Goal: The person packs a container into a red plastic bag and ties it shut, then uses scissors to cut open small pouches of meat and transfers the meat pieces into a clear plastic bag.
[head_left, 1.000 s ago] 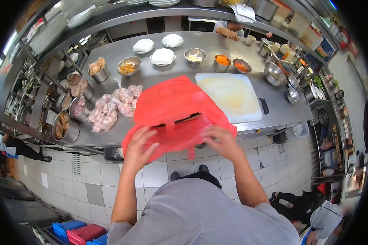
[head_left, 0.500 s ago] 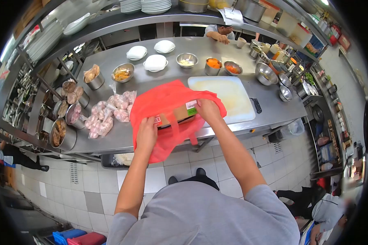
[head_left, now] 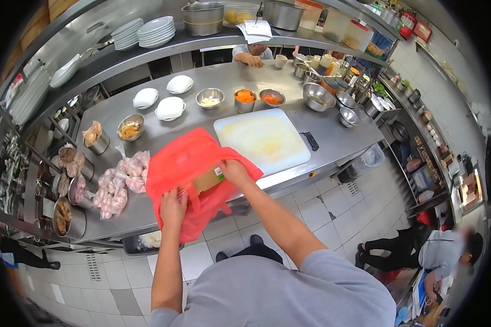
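Observation:
A red fabric bag (head_left: 183,155) lies at the front edge of the steel counter, its mouth open toward me. Inside it sits a brown cardboard box (head_left: 206,181) with a green label at its right end; the rest of the box is hidden by the bag. My left hand (head_left: 173,207) is closed on the bag's near left rim, beside the box's left end. On the right side of the opening, my right hand (head_left: 234,172) grips the rim near the green label. Its fingertips are partly hidden. Part of the bag hangs below the counter edge.
Bags of pink-white pieces (head_left: 112,188) lie left of the red bag. To its right are a white cutting board (head_left: 262,143) and a black-handled knife (head_left: 310,141). Metal bowls (head_left: 210,98) and white lidded containers (head_left: 170,109) stand behind. A co-worker (head_left: 251,54) is across the counter.
My view has turned right, so the counter items appear further left. The box shows less of its left side, and both hands stay at the bag's opening.

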Motion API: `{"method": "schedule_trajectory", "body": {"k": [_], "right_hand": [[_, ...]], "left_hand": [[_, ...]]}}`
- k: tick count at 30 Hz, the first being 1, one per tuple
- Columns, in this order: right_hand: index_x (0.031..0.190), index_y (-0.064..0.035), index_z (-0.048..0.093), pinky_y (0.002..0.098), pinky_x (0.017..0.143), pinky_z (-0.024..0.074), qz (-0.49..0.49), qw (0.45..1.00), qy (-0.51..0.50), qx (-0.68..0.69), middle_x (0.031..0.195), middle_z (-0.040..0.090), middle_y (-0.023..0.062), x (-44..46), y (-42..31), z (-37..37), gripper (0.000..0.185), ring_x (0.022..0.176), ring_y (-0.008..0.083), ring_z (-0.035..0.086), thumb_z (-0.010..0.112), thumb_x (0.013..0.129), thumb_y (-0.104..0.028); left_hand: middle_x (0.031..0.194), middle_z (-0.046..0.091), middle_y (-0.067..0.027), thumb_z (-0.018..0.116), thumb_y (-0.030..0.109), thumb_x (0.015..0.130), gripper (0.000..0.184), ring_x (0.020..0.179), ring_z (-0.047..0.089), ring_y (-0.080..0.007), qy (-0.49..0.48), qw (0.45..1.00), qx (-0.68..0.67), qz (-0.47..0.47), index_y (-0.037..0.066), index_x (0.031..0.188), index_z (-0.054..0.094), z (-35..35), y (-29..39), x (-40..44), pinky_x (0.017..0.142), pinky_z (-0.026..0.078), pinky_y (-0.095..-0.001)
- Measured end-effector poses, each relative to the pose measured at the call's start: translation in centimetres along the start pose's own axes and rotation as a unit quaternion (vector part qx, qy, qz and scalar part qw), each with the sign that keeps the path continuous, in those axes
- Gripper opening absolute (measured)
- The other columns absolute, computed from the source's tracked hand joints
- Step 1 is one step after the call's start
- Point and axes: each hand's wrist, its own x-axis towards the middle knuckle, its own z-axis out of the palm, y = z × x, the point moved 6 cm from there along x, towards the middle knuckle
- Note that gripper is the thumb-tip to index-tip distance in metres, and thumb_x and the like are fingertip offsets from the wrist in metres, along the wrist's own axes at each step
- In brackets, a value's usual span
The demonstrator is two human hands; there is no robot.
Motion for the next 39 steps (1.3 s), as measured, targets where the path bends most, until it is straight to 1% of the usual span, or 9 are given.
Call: {"method": "schedule_trajectory", "body": {"k": [8, 10, 12, 16, 19, 25, 34, 37, 39], "right_hand": [[0.114, 0.0002, 0.067, 0.0476, 0.089, 0.0517, 0.058, 0.998, -0.02, 0.024, 0.108, 0.069, 0.0268, -0.7, 3.6, 1.5, 0.038, 0.104, 0.0433, 0.065, 0.059, 0.096, -0.032], [0.123, -0.0012, 0.064, 0.0429, 0.092, 0.0513, 0.003, 0.997, -0.02, 0.077, 0.115, 0.07, 0.0232, -0.3, 3.8, 1.3, 0.044, 0.11, 0.0371, 0.067, 0.061, 0.095, -0.035], [0.129, -0.003, 0.064, 0.037, 0.093, 0.0514, 0.085, 0.978, -0.153, 0.117, 0.116, 0.073, 0.0141, -1.4, 2.1, -0.3, 0.049, 0.109, 0.0242, 0.068, 0.068, 0.093, -0.036], [0.126, -0.0031, 0.067, 0.0336, 0.094, 0.0499, 0.036, 0.958, -0.227, 0.172, 0.117, 0.073, 0.0097, -2.6, 1.0, -1.1, 0.041, 0.106, 0.0183, 0.067, 0.074, 0.09, -0.021], [0.126, -0.0024, 0.067, 0.0336, 0.095, 0.0499, 0.077, 0.959, -0.219, 0.16, 0.115, 0.073, 0.0102, -3.1, 2.1, -1.0, 0.042, 0.106, 0.0189, 0.066, 0.075, 0.089, -0.022], [0.123, -0.003, 0.066, 0.0382, 0.091, 0.0522, 0.044, 0.973, -0.216, 0.063, 0.113, 0.072, 0.0146, -3.4, 2.2, -0.4, 0.053, 0.104, 0.0289, 0.068, 0.082, 0.077, -0.023], [0.115, -0.0064, 0.066, 0.0482, 0.086, 0.0534, -0.072, 0.964, -0.188, -0.174, 0.109, 0.07, 0.0232, -3.7, 1.8, 0.4, 0.03, 0.1, 0.0397, 0.067, 0.064, 0.087, -0.019], [0.112, -0.006, 0.065, 0.0488, 0.086, 0.0528, -0.023, 0.982, -0.12, -0.144, 0.106, 0.069, 0.0233, -3.8, 4.5, 1.2, 0.026, 0.098, 0.0415, 0.066, 0.058, 0.089, -0.016], [0.115, -0.0065, 0.063, 0.0489, 0.087, 0.0522, -0.155, 0.976, 0.014, -0.154, 0.109, 0.068, 0.0239, -3.8, 4.2, 1.4, 0.028, 0.1, 0.0432, 0.065, 0.06, 0.089, -0.017]], "left_hand": [[0.107, 0.063, -0.0229, 0.071, 0.025, 0.09, 0.039, 0.1, 0.061, -0.0431, -0.025, 0.999, -0.024, 0.017, 0.007, 0.124, 0.063, 2.6, -1.6, -1.5, 0.086, 0.051, -0.0502], [0.107, 0.063, -0.0227, 0.072, 0.026, 0.089, 0.041, 0.1, 0.061, -0.0431, -0.009, 0.999, -0.028, 0.026, 0.007, 0.124, 0.062, 1.6, -2.3, -1.0, 0.086, 0.051, -0.0499], [0.11, 0.062, -0.0222, 0.075, 0.029, 0.086, 0.046, 0.102, 0.061, -0.0425, -0.036, 0.998, -0.046, 0.016, 0.007, 0.124, 0.061, 1.5, -3.8, -1.1, 0.087, 0.052, -0.0489], [0.113, 0.06, -0.0219, 0.079, 0.03, 0.083, 0.051, 0.104, 0.06, -0.0418, -0.067, 0.996, -0.053, -0.003, 0.005, 0.123, 0.061, -1.3, -1.4, -2.5, 0.09, 0.051, -0.0478], [0.115, 0.058, -0.023, 0.082, 0.025, 0.079, 0.052, 0.108, 0.059, -0.0425, -0.114, 0.992, -0.052, -0.009, 0.004, 0.12, 0.06, -0.7, -0.3, -3.3, 0.092, 0.051, -0.0473], [0.11, 0.057, -0.0251, 0.076, 0.011, 0.078, 0.044, 0.106, 0.057, -0.0446, -0.041, 0.999, -0.001, -0.013, 0.003, 0.117, 0.059, 2.2, -3.3, -4.0, 0.09, 0.051, -0.0502], [0.106, 0.057, -0.0256, 0.065, 0.005, 0.081, 0.029, 0.1, 0.059, -0.0449, -0.01, 0.999, -0.027, -0.021, 0.001, 0.11, 0.061, -0.6, -2.9, -4.0, 0.088, 0.05, -0.0512], [0.105, 0.057, -0.0253, 0.064, 0.004, 0.082, 0.026, 0.099, 0.059, -0.0449, 0.026, 0.999, -0.018, 0.01, 0.0, 0.108, 0.061, -0.6, -2.8, -4.3, 0.086, 0.05, -0.0517], [0.105, 0.057, -0.0246, 0.063, 0.002, 0.081, 0.026, 0.097, 0.059, -0.0452, 0.027, 1.0, -0.014, 0.0, 0.001, 0.107, 0.061, 0.0, -3.4, -4.3, 0.084, 0.05, -0.0522]]}}
